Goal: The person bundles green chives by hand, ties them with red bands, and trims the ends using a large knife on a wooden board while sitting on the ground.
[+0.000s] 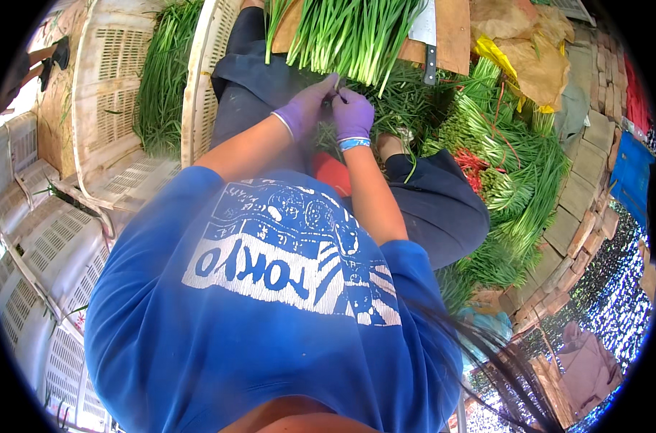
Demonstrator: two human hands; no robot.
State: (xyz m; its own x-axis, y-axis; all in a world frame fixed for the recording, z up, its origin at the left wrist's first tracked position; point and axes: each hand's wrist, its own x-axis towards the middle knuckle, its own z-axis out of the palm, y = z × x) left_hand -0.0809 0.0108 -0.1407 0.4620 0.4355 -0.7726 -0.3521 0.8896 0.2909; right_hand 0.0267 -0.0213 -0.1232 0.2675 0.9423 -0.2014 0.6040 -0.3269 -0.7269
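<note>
My left hand and my right hand, both in purple gloves, meet just below the near ends of a spread of green chives. The fingertips of both hands are pinched together. Whatever they hold, if anything, is too small to make out. The chives lie on a wooden board, pale stem ends toward me. On the board's right side lies a knife with a broad blade, its black handle pointing at me. Loose green trimmings cover the ground beneath the board's near edge.
Tied bundles of chives are heaped at my right, beside a row of bricks. At my left stands a white plastic crate with more chives in it. Further crates stand behind it. Brown sacking lies at the far right.
</note>
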